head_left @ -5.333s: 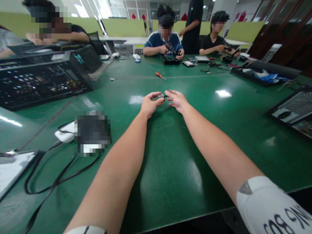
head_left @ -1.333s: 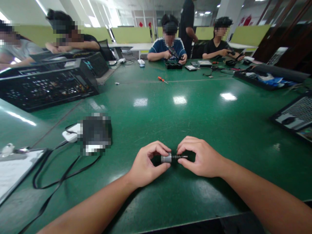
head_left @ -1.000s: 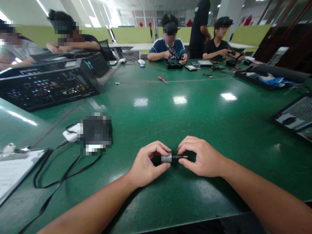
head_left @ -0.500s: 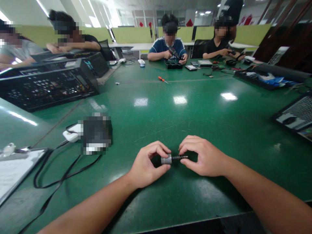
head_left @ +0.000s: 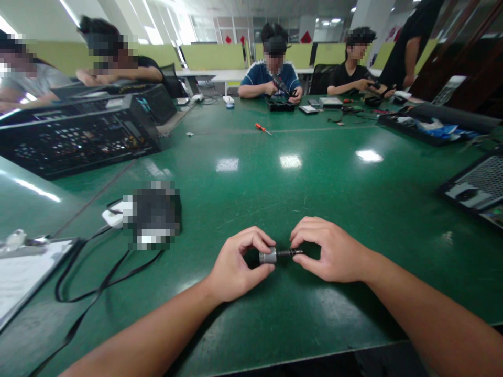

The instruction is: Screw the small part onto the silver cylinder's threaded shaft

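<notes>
Between thumb and fingers, my left hand grips a small silver cylinder, held level low over the green table. A thin dark shaft sticks out of it to the right. Around the outer end of this shaft sits what looks like a small coil spring. My right hand pinches at that spring, forefinger above and thumb below. The finger contact is partly hidden. Both hands are near the table's front middle.
An orange screwdriver lies farther back. Left are an open black computer case, a white device with a strap and a clipboard. Right are a mesh panel and a black tray. Co-workers sit around the table.
Both hands came nearer with the cylinder. Lately my right hand has slid slightly right, carrying the spring toward the shaft's tip; my left stayed still. A standing person moved right.
</notes>
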A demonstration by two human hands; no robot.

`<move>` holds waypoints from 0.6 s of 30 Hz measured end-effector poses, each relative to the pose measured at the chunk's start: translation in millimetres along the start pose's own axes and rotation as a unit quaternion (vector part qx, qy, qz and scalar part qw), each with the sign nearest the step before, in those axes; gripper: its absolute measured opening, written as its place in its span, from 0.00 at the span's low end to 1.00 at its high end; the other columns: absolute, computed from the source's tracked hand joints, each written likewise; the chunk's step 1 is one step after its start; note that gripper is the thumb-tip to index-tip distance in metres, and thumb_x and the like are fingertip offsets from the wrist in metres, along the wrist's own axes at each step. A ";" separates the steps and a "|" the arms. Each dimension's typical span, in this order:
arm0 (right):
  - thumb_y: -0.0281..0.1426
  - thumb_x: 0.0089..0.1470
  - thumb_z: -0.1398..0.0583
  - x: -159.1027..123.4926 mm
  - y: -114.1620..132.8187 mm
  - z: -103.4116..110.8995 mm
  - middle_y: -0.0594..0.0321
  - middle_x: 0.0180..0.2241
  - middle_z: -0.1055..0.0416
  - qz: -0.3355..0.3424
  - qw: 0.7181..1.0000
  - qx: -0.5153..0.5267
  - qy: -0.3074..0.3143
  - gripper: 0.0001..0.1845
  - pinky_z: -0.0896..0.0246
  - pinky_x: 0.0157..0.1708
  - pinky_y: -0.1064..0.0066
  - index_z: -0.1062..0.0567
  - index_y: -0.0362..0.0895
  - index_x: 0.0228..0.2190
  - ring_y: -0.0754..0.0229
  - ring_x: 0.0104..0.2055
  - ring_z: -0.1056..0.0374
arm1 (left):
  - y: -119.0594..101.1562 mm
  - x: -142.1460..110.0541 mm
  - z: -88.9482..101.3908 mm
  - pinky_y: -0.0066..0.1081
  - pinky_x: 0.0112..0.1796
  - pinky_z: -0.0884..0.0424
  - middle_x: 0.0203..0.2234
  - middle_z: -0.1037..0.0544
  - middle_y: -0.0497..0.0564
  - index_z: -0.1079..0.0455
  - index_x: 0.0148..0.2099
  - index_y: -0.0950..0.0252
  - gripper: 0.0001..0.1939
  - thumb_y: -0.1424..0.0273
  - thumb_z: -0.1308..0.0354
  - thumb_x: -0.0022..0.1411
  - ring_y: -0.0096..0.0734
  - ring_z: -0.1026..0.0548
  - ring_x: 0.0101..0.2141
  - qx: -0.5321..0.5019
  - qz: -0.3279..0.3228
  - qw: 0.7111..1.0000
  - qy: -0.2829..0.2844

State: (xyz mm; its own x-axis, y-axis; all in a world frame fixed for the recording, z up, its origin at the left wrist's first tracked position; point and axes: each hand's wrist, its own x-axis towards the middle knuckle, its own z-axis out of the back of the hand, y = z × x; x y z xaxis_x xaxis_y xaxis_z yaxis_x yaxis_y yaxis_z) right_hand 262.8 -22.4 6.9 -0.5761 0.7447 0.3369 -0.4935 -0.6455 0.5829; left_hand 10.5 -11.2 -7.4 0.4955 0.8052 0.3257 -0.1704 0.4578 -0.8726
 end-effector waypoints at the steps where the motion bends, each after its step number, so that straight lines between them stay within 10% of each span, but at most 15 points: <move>1: 0.26 0.54 0.35 0.2 0.0 0.5 0.59 0.37 0.21 0.001 1.000 0.001 0.000 0.05 0.34 0.47 0.58 0.24 0.45 0.34 0.54 0.42 0.27 | 0.4 -0.3 0.1 0.37 0.40 0.26 0.37 0.20 0.55 0.30 0.32 0.64 0.08 0.77 0.32 0.53 0.37 0.21 0.37 -0.001 -0.001 1.000 0.000; 18: 0.26 0.54 0.34 -1.0 -4.8 5.8 0.59 0.38 0.20 -0.001 1.000 0.010 0.011 0.05 0.34 0.47 0.58 0.24 0.45 0.34 0.54 0.42 0.27 | -0.2 1.1 -0.3 0.37 0.41 0.25 0.37 0.20 0.55 0.30 0.32 0.64 0.08 0.76 0.32 0.53 0.37 0.21 0.37 -0.004 0.000 1.000 -0.007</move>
State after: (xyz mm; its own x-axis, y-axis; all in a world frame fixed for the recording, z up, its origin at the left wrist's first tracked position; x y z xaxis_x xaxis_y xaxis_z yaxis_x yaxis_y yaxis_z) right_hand 269.5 -19.1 8.0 -0.5887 0.7423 0.3200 -0.4823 -0.6402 0.5979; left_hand 11.4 -10.5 -6.9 0.4844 0.8101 0.3304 -0.1642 0.4551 -0.8752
